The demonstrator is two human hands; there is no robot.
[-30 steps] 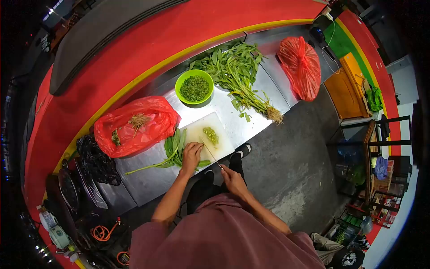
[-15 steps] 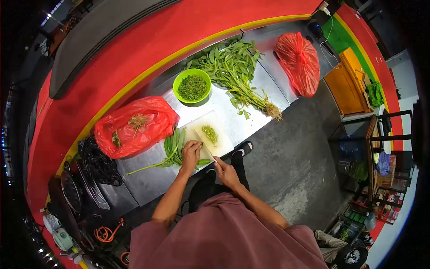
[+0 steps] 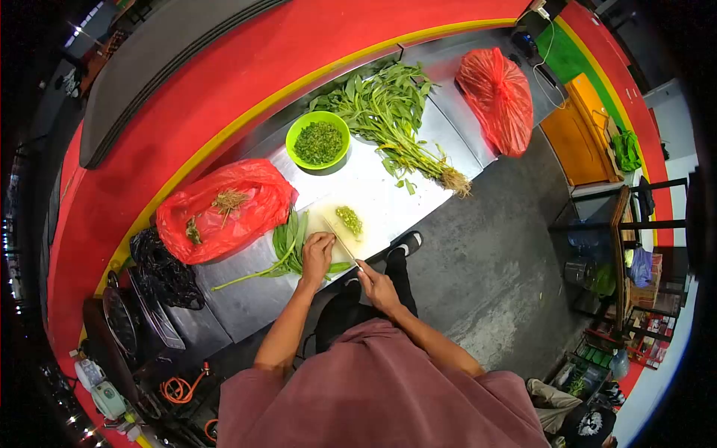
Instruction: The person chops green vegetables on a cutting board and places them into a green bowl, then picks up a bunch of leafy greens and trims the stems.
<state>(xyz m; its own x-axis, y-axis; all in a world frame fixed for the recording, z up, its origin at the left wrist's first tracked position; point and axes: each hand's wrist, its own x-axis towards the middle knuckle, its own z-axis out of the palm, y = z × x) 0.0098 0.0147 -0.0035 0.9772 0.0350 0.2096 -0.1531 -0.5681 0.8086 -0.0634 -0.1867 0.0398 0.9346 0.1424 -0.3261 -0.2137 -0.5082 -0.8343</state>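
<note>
Right hand [image 3: 379, 290] gripping knife [image 3: 344, 243] | left hand [image 3: 318, 252] closed on leafy stems [image 3: 288, 243] | chopped greens [image 3: 349, 220] near left hand, seemingly beside knife

The knife [image 3: 343, 242] has a slim blade lying diagonally over the pale, smooth cutting board [image 3: 367, 237], its handle end at the board's near edge. Light-green chopped pieces [image 3: 349, 219] sit in a small, loose, elongated heap on the board, just beside the blade. The leafy greens [image 3: 281, 240] are uncut, with long, dark-green leaves beside the board and one pale stem stretching away from it.
</note>
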